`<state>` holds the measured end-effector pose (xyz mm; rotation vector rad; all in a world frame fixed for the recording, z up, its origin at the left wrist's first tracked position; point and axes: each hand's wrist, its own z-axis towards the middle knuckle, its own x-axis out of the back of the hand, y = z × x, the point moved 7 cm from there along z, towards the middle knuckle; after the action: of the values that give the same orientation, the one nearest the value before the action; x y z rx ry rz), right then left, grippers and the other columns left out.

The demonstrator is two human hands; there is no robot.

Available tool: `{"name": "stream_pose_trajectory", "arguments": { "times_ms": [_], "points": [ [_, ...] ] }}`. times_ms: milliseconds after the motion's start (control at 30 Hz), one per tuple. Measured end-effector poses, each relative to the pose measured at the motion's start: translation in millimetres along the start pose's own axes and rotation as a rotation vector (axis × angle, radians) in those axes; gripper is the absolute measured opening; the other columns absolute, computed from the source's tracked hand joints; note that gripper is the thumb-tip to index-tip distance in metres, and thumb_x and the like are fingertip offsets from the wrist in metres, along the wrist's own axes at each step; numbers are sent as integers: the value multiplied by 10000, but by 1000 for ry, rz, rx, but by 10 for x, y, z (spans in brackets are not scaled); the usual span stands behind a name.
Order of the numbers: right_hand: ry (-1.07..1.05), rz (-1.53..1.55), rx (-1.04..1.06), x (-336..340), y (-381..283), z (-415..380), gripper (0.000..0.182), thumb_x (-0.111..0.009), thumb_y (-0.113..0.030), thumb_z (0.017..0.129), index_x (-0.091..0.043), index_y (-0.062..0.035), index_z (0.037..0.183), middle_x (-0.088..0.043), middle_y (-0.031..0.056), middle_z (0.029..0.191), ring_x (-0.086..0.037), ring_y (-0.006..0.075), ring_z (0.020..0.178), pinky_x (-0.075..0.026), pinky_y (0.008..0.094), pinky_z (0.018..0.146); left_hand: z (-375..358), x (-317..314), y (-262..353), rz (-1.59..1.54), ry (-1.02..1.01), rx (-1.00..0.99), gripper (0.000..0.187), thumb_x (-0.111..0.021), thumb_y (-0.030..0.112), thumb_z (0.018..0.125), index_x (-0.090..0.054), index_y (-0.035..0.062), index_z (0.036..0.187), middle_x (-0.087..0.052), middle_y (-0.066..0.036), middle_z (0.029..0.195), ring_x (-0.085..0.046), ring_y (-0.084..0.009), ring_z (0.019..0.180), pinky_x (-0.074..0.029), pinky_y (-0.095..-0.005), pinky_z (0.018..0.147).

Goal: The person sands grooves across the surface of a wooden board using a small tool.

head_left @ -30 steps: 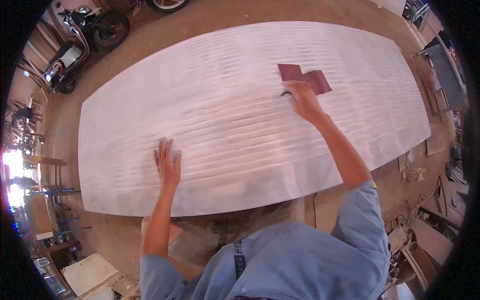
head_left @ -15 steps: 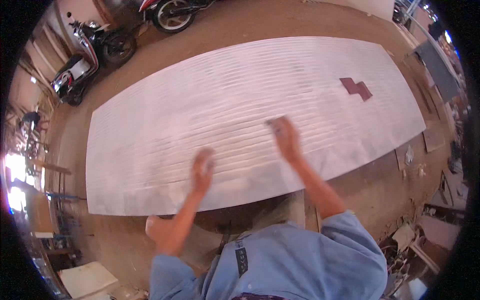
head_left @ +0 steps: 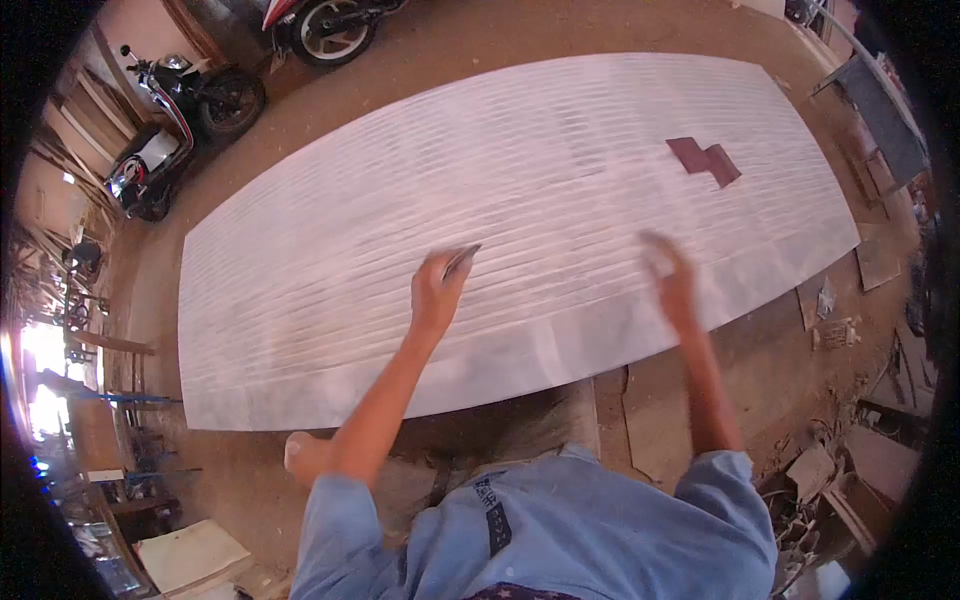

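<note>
A large white panel (head_left: 330,260) with long parallel ridges lies in front of me. My left hand (head_left: 435,298) is closed around a folded dark grey piece of sandpaper (head_left: 462,260), over the middle of the panel. Further right, my right hand (head_left: 675,285) is smeared by motion above the ridges. Its fingers are bent round a greyish piece (head_left: 654,241) that looks like sandpaper too. Two dark red, flat pieces of sandpaper (head_left: 687,155) lie touching each other on the panel's far right part.
A scooter (head_left: 155,150) stands on the brown floor at the far left, and a motorbike wheel (head_left: 335,30) shows at the top. Scrap boards (head_left: 810,472) lie at the lower right. A pale board (head_left: 192,556) rests at the lower left.
My left hand has moved right and slightly forward over the panel. My right hand has shifted to the right. The red pieces lie as before; the view has moved a little.
</note>
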<state>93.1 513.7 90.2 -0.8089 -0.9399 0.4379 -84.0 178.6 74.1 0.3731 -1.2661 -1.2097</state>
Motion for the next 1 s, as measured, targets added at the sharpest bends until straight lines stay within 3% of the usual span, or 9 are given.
{"name": "stream_pose_trajectory", "arguments": {
  "times_ms": [100, 167, 300, 433, 533, 767, 867, 933, 1000],
  "points": [
    [246, -280, -144, 1119, 1285, 244, 276, -614, -125, 928, -638, -33, 1188, -661, 149, 1176, -616, 315, 1118, -477, 404, 960, 624, -515, 254, 253, -20, -145, 145, -658, 110, 870, -707, 76, 1003, -674, -91, 958, -622, -266, 877, -490, -355, 793],
    [290, -578, -98, 1660, 1826, 274, 275, -621, -143, 926, -643, -35, 1177, -660, 147, 1178, -602, 333, 1131, -476, 419, 961, 865, -956, 220, 391, -155, -296, 239, -664, 51, 829, -702, 106, 1059, -657, -66, 925, -615, -267, 912, -480, -375, 859],
    [317, -823, -211, 2190, 2733, 9, 277, -597, -171, 943, -641, -28, 1176, -628, 145, 1239, -565, 335, 1176, -451, 422, 989, 933, -1198, -21, 471, -287, -265, 277, -686, 7, 780, -701, 99, 1041, -651, -68, 970, -605, -263, 950, -464, -416, 892],
    [345, -999, -205, 2107, 2663, 6, 294, -582, -184, 953, -628, -34, 1201, -605, 160, 1278, -550, 350, 1190, -444, 431, 999, 808, -1172, 46, 424, -295, -324, 211, -698, 5, 767, -685, 72, 966, -623, -67, 946, -580, -269, 969, -455, -408, 870],
    [352, -940, -170, 2142, 2714, 12, 293, -578, -185, 959, -620, -45, 1213, -616, 164, 1256, -568, 358, 1164, -459, 445, 981, 874, -1340, 95, 390, -252, -298, 196, -695, -10, 757, -683, 64, 938, -619, -72, 949, -574, -278, 960, -450, -407, 867],
    [346, -836, -164, 2153, 2524, -23, 280, -599, -184, 942, -653, -11, 1155, -624, 179, 1252, -578, 356, 1163, -454, 452, 993, 1123, -2432, 619, 346, -256, -407, 141, -681, 53, 780, -721, 87, 911, -639, -81, 907, -592, -271, 891, -470, -399, 834],
    [394, -842, -135, 2201, 2702, -48, 284, -603, -185, 939, -653, -3, 1150, -617, 183, 1260, -573, 351, 1173, -454, 446, 997, 1058, -2112, 313, 471, -314, -475, 136, -652, 68, 801, -726, 104, 909, -613, -72, 836, -575, -268, 877, -459, -398, 839],
    [352, -899, -208, 2182, 2820, -88, 359, -519, -267, 1005, -594, -45, 1278, -590, 144, 1306, -522, 340, 1235, -413, 449, 1040, 1004, -1664, 86, 571, -341, -444, 137, -652, 98, 803, -726, 105, 918, -641, -69, 859, -594, -260, 885, -462, -391, 846],
    [342, -923, -254, 2110, 2577, -27, 360, -535, -237, 986, -584, -39, 1282, -588, 157, 1306, -515, 340, 1247, -406, 453, 1041, 920, -1385, 14, 504, -319, -439, 130, -657, 104, 803, -722, 99, 915, -658, -71, 880, -603, -264, 895, -470, -400, 835]
  ]
}}
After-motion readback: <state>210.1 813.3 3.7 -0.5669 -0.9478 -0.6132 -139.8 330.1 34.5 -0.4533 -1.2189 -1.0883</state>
